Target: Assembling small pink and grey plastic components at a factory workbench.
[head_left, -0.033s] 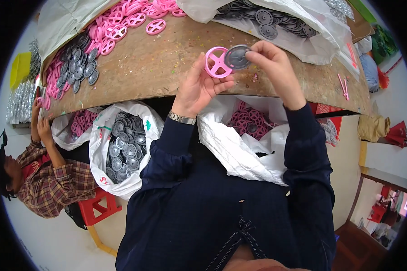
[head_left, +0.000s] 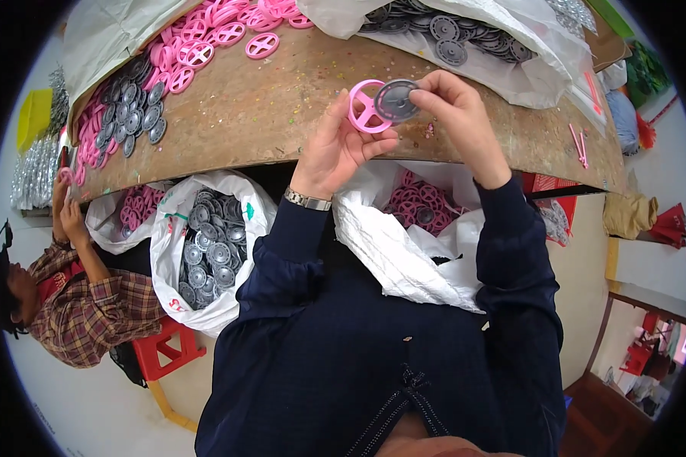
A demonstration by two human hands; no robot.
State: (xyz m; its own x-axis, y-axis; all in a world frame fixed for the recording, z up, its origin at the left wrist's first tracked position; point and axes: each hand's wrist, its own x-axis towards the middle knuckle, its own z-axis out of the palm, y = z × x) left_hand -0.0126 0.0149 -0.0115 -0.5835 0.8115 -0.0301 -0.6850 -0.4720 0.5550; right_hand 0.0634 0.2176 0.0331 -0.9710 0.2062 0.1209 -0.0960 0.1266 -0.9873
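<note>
My left hand (head_left: 341, 145) holds a pink plastic wheel (head_left: 360, 116) with cross spokes by its left edge, fingers curled beneath it. Between the thumb and fingers of my right hand (head_left: 453, 107) is a round grey plastic disc (head_left: 395, 100), pinched at its right edge. The disc overlaps the right side of the wheel, its ringed face toward me. Whether the two parts touch cannot be made out. Both hands are raised over the near edge of the worktable (head_left: 282, 129).
Pink wheels (head_left: 229, 33) and grey discs (head_left: 133, 114) lie heaped at the table's far left. More discs (head_left: 453, 38) fill a bag at the back. Below the edge stand white sacks (head_left: 404, 263) of parts. A co-worker (head_left: 91, 312) sits at the left near a red stool (head_left: 168, 352).
The grey disc has turned its face more toward me and shifted slightly left and down over the pink wheel. The wheel has moved slightly right. The co-worker's hands have shifted a little.
</note>
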